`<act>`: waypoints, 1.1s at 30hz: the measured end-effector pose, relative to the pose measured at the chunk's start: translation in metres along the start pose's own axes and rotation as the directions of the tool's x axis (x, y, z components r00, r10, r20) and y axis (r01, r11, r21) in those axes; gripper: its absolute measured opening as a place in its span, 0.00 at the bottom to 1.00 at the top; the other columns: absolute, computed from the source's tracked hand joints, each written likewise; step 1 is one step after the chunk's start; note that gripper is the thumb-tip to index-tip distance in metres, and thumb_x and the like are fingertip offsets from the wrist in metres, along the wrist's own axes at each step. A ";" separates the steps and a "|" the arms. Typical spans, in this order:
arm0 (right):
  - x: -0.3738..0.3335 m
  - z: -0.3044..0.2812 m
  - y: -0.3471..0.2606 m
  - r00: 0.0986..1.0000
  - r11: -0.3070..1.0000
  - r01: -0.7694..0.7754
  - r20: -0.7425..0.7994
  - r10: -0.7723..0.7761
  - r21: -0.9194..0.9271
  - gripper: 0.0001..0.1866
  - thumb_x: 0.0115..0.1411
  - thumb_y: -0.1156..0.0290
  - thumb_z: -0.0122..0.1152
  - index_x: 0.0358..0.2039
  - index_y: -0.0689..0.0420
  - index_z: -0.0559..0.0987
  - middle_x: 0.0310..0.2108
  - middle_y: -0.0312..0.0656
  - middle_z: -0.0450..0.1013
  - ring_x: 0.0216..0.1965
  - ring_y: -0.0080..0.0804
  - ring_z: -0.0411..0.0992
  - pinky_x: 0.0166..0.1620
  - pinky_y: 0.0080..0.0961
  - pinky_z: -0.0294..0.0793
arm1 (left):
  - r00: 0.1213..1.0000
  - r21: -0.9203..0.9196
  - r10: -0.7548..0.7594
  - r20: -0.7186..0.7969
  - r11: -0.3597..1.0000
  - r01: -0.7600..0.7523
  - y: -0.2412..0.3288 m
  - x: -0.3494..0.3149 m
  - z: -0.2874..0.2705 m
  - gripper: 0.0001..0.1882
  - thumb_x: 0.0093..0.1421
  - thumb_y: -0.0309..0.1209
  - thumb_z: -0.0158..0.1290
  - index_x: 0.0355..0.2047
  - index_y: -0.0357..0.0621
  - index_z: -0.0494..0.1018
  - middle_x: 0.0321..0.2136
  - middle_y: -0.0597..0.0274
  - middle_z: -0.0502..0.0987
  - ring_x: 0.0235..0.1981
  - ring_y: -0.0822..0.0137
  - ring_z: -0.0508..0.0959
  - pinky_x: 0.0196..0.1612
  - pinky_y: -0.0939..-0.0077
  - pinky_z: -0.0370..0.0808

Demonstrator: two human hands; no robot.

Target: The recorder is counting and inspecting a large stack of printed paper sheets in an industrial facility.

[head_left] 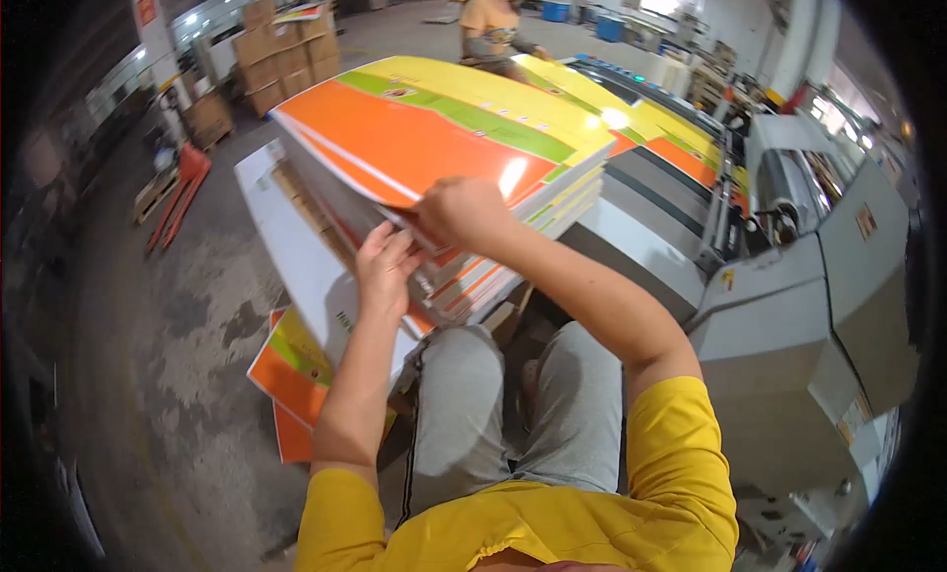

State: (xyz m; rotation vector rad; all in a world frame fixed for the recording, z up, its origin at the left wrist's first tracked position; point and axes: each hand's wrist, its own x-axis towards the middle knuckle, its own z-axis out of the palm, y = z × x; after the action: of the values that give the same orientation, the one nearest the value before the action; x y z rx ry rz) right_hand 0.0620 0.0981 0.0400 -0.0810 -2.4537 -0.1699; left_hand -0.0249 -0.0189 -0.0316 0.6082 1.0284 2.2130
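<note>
Sheet stack (pixel 424 128), beside machine (pixel 789 325): largely piled, near-corner handling apparently unfinished. Right hand (pixel 462 215): curled tight on corner. Left hand (pixel 385 268): half-curled at edge, grip unclear. Further sheets (pixel 686 163) on machine: apparently remaining.

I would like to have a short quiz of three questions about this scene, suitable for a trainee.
1. Which band lies between orange and yellow on top of the thick stack of glossy printed sheets? a) blue b) green c) black
2. True or false: the red pallet truck with long forks stands on the stained grey floor, left of the stack.
3. Which of the person's bare hands appears higher in the picture?

Key:
1. b
2. True
3. The right hand; the left hand appears lower.
</note>
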 end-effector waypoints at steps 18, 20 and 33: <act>-0.012 -0.013 0.010 0.985 0.980 -0.070 -0.142 0.098 0.188 0.08 0.52 0.63 0.53 0.28 0.52 0.77 0.23 0.38 0.71 0.28 0.37 0.70 0.28 0.32 0.70 | 1.000 0.184 -0.021 0.000 0.983 0.021 0.006 -0.009 0.014 0.04 0.55 0.25 0.48 0.30 0.38 0.70 0.28 0.63 0.73 0.29 0.72 0.73 0.34 0.80 0.71; -0.021 -0.003 0.011 0.990 0.974 -0.113 -0.062 0.127 0.196 0.09 0.52 0.62 0.54 0.29 0.52 0.77 0.24 0.36 0.71 0.29 0.37 0.70 0.29 0.32 0.70 | 1.000 0.185 -0.013 -0.022 0.983 0.016 0.001 -0.006 0.013 0.04 0.55 0.25 0.48 0.30 0.37 0.70 0.26 0.64 0.72 0.27 0.74 0.72 0.31 0.82 0.70; -0.013 -0.004 0.009 0.941 0.748 -0.333 0.251 0.227 0.573 0.19 0.57 0.56 0.48 0.40 0.57 0.75 0.35 0.45 0.73 0.36 0.39 0.71 0.41 0.24 0.67 | 0.993 0.373 0.077 -0.087 0.927 -0.039 -0.002 -0.005 0.017 0.16 0.56 0.34 0.48 0.42 0.37 0.70 0.27 0.66 0.73 0.25 0.78 0.70 0.27 0.86 0.66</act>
State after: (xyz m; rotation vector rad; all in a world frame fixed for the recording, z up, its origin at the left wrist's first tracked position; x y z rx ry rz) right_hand 0.0750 0.1065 0.0356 -0.1858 -2.4994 0.7997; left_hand -0.0100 -0.0125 -0.0237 0.7028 1.5202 2.1297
